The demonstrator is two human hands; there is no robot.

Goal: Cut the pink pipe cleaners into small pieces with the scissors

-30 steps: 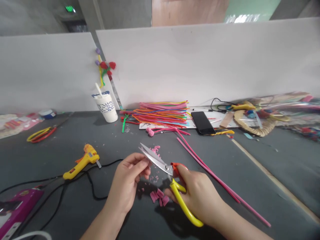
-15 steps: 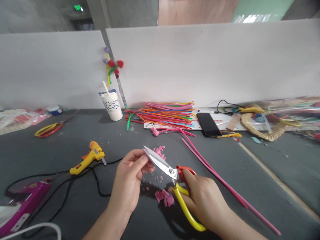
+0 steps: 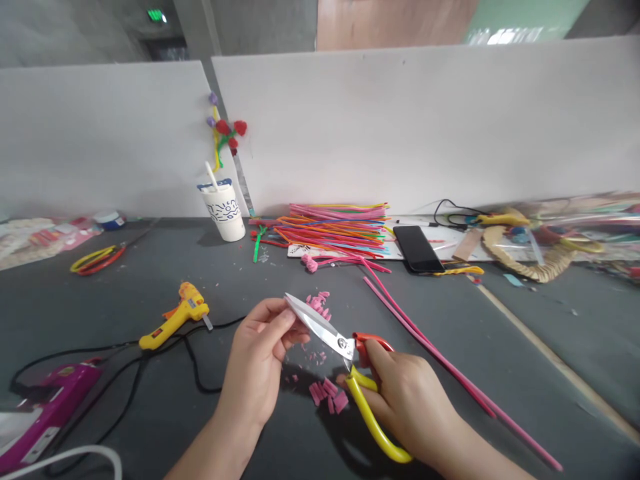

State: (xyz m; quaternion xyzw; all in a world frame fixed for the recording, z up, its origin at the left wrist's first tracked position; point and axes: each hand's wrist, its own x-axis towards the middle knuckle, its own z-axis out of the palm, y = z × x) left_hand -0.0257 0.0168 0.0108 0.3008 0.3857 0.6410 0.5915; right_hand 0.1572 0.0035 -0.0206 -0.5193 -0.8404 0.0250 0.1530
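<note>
My right hand (image 3: 407, 387) grips a pair of scissors (image 3: 320, 327) with one red and one yellow handle. The blades point up and left, their tip at the fingers of my left hand (image 3: 265, 353). That hand is closed in a pinch; a small pink piece seems to be between thumb and fingers, mostly hidden by fingers and blade. Cut pink pipe cleaner pieces (image 3: 330, 393) lie on the table below the blades, and a second heap of pink bits (image 3: 317, 305) sits behind them. Tiny pink scraps are scattered between the two.
Long pink pipe cleaners (image 3: 425, 343) stretch along the right. A yellow glue gun (image 3: 175, 317) with black cords lies left, near a purple device (image 3: 55, 413). At the back stand a cup (image 3: 225, 213), a bundle of colored pipe cleaners (image 3: 335, 230) and a phone (image 3: 418, 249).
The scissors' blades have closed slightly, and the tip has shifted a little left against the left fingers. Both hands otherwise stay in place.
</note>
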